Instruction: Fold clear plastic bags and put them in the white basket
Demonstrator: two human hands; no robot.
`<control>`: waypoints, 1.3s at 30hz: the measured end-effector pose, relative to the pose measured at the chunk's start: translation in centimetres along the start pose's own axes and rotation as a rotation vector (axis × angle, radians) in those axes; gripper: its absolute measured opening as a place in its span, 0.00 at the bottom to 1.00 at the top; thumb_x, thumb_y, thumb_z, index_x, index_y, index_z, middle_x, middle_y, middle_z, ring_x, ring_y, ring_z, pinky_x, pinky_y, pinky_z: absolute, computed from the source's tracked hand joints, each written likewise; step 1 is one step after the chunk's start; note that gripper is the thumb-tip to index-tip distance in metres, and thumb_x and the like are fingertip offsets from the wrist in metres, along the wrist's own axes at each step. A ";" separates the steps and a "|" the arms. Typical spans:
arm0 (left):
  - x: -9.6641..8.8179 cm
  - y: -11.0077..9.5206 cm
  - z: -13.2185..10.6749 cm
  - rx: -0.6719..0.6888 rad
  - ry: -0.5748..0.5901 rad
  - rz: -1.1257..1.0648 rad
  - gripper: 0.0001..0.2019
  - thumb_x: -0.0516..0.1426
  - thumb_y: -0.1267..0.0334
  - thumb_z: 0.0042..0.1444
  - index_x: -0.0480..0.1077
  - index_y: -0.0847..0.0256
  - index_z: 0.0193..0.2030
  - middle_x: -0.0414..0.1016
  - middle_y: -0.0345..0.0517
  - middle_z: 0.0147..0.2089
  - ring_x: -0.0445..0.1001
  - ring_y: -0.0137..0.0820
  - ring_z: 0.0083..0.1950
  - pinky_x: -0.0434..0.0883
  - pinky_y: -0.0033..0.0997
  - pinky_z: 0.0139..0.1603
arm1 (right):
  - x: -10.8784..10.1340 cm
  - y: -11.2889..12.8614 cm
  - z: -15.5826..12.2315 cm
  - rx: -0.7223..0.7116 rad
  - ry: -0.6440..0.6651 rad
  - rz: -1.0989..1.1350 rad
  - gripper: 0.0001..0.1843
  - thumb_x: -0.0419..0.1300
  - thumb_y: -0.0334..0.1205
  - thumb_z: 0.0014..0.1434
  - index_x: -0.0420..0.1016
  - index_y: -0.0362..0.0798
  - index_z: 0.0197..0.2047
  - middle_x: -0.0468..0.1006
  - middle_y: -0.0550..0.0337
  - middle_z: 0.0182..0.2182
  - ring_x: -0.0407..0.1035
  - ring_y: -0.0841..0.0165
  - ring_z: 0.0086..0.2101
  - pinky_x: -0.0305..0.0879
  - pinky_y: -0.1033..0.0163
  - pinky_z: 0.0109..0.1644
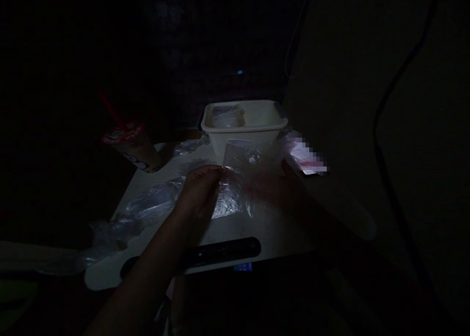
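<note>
- Presently, the left hand pinches a clear, crinkled plastic bag on the pale surface, before the white plastic tub.
- Right hand: blurred; fingers' state undeterminable.
- Judged light, limp, slippery; grip at an edge.

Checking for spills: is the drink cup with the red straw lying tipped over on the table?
No, the drink cup stands upright at the table's left edge.
</note>
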State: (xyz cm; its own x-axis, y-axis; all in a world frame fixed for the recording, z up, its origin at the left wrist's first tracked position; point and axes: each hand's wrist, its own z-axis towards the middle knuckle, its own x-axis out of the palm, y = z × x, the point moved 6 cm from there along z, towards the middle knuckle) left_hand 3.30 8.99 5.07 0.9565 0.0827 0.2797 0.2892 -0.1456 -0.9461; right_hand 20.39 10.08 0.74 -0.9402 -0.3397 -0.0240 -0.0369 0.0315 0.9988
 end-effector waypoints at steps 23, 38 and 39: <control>-1.6 6.2 1.0 -0.215 0.086 -0.040 0.05 0.59 0.68 0.35 0.71 0.67 0.23 0.74 0.45 0.22 0.72 0.29 0.24 0.67 0.26 0.28 | 1.0 -2.7 0.0 0.310 0.082 0.431 0.10 0.56 0.39 0.48 0.70 0.44 0.34 0.76 0.56 0.28 0.71 0.69 0.28 0.68 0.63 0.31; -1.5 5.2 0.7 -0.115 0.129 -0.035 0.04 0.59 0.65 0.37 0.70 0.64 0.21 0.72 0.41 0.19 0.68 0.26 0.20 0.63 0.24 0.24 | 0.3 -1.7 0.3 0.122 0.037 0.228 0.11 0.56 0.42 0.47 0.71 0.43 0.30 0.66 0.67 0.12 0.56 0.79 0.12 0.50 0.72 0.13; -1.4 5.2 0.7 -0.113 0.133 -0.039 0.05 0.59 0.65 0.37 0.70 0.65 0.21 0.72 0.41 0.19 0.68 0.26 0.20 0.63 0.24 0.24 | 0.3 -1.7 0.3 0.124 0.027 0.243 0.11 0.56 0.43 0.46 0.71 0.44 0.30 0.67 0.66 0.14 0.58 0.79 0.13 0.51 0.72 0.14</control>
State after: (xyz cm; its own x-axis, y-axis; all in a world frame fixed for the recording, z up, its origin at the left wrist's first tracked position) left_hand 3.45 8.81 -0.36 0.9390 -0.0395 0.3416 0.3209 -0.2556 -0.9120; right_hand 20.03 10.25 -0.99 -0.9171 -0.3331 0.2188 0.1462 0.2295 0.9623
